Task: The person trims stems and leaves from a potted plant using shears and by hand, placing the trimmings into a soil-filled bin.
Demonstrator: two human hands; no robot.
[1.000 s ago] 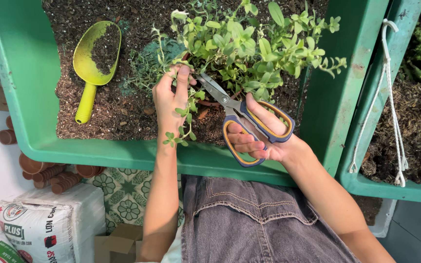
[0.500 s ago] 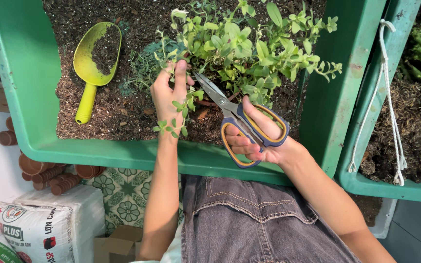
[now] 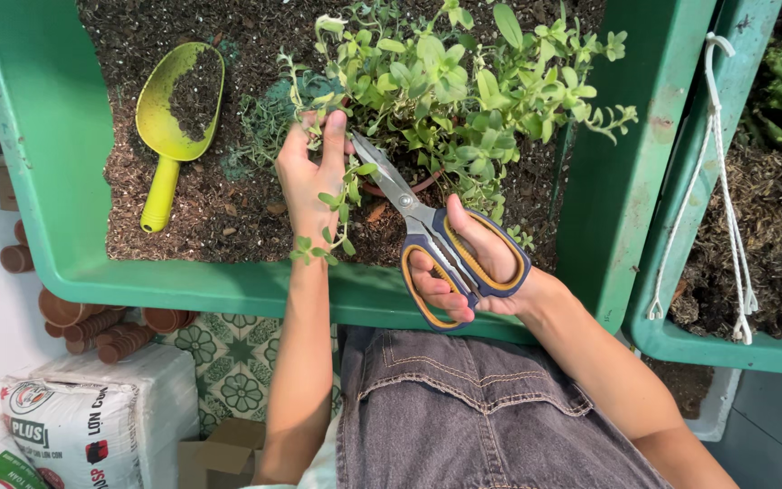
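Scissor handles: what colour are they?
Dark blue with yellow-orange inner lining, on the scissors in the right hand; head view.

Beyond your left fingers [image 3: 323, 149], the scissors' [image 3: 427, 240] blade tips vanish among the leaves of the plant [image 3: 463, 81], whose pot shows only as a sliver. Under your right fingers [image 3: 436, 285], the handle loops are partly covered. The top edge cuts off the green tub [image 3: 38, 154].
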